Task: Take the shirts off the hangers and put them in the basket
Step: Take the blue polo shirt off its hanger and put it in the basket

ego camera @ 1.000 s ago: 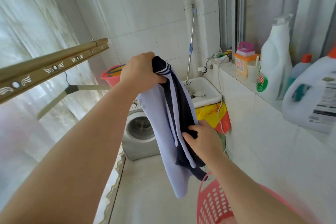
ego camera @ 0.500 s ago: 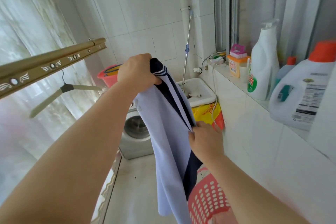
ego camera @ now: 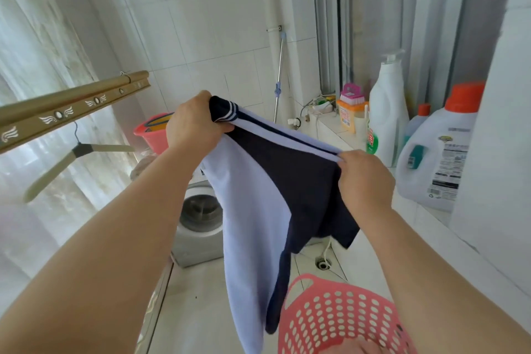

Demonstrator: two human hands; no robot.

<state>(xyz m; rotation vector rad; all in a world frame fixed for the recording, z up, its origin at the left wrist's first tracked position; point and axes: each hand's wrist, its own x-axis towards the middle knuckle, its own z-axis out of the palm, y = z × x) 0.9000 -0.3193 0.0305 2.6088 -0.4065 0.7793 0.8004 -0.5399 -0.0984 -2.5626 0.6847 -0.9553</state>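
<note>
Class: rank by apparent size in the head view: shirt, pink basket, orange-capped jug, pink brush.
Largest: shirt. Next: pink basket and orange-capped jug, which look about alike; the basket is cropped and nearer, so they are left unranked. Smallest: pink brush.

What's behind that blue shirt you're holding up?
A grey washing machine on the floor; its round door shows left of the shirt. The shirt covers its right side and whatever stands beyond it.

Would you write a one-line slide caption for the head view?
Left hand and right hand hold a lavender-and-navy shirt taut above the pink basket; a bare hanger hangs nearby.
</note>
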